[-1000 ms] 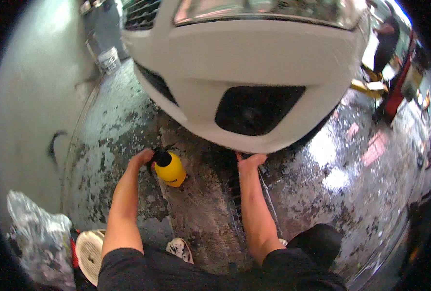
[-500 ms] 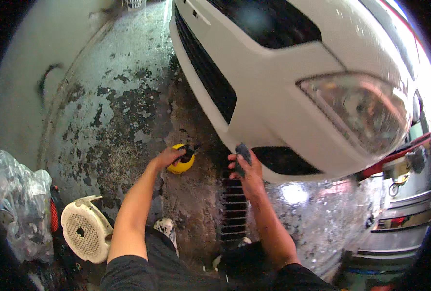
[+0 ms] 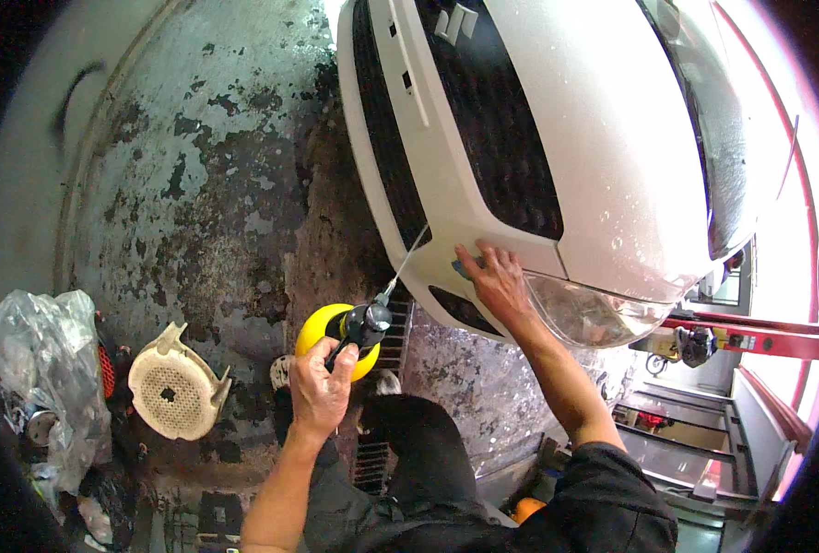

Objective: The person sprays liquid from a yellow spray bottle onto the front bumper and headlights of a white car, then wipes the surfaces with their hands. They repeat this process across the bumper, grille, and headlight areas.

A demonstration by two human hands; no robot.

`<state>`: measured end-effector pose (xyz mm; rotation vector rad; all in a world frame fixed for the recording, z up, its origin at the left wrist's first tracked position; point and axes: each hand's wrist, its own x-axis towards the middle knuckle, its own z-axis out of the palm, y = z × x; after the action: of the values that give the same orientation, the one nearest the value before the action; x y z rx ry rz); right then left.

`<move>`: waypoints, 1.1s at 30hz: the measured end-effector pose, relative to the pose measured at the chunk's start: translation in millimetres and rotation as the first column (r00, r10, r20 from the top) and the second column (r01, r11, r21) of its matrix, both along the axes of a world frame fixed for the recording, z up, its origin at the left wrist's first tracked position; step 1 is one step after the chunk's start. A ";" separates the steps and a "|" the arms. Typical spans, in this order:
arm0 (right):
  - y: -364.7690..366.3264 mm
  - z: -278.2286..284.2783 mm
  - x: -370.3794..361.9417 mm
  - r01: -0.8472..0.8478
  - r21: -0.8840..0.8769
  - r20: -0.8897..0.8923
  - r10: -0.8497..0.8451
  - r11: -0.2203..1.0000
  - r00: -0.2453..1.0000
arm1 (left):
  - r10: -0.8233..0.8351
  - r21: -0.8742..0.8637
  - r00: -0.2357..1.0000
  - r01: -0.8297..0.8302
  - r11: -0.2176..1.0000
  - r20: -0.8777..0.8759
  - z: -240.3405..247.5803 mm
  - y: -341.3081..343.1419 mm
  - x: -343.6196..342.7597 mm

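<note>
My left hand (image 3: 317, 392) is closed round the black handle of a yellow spray bottle (image 3: 322, 327), low in front of the car. A thin jet of liquid runs from its nozzle toward the white front bumper (image 3: 455, 198). My right hand (image 3: 503, 288) lies against the bumper between the lower black inset and the headlight (image 3: 598, 313). Under its fingers a small blue-grey pad (image 3: 464, 266) shows at one edge; the palm hides most of it. Water drops dot the white hood (image 3: 612, 138).
A beige perforated plastic stool or cover (image 3: 174, 382) lies on the worn, patchy floor (image 3: 206, 212) at left. Beside it are clear plastic bags (image 3: 54, 369). A metal drain grate (image 3: 395, 336) runs below the bumper. On the right stand a red lift arm (image 3: 760, 341) and metal racks (image 3: 686, 433).
The spray bottle has come up nearer and now squirts at the bumper. My right hand has moved from beside the bumper's lower corner onto its surface. The view has shifted, showing more hood.
</note>
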<state>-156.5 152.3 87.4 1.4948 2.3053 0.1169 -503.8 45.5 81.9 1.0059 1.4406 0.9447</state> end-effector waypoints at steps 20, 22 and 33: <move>304.4 -21.1 -106.3 -0.463 -0.203 0.162 0.496 0.863 0.853 | 0.070 0.017 0.987 -0.068 0.998 -0.147 73.1 197.8 -34.8; 374.5 -35.9 -125.7 -0.394 -0.218 0.203 0.437 0.893 0.877 | 0.073 0.001 0.989 -0.073 0.997 -0.131 81.0 218.7 -33.9; 440.1 -45.4 -134.2 -0.352 0.191 -0.019 0.362 0.916 0.932 | 0.102 0.026 0.986 -0.099 0.995 -0.134 125.5 321.9 -54.3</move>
<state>-290.7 592.4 42.0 1.1475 2.6527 0.4062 -558.1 367.4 207.4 1.0356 1.6105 0.9800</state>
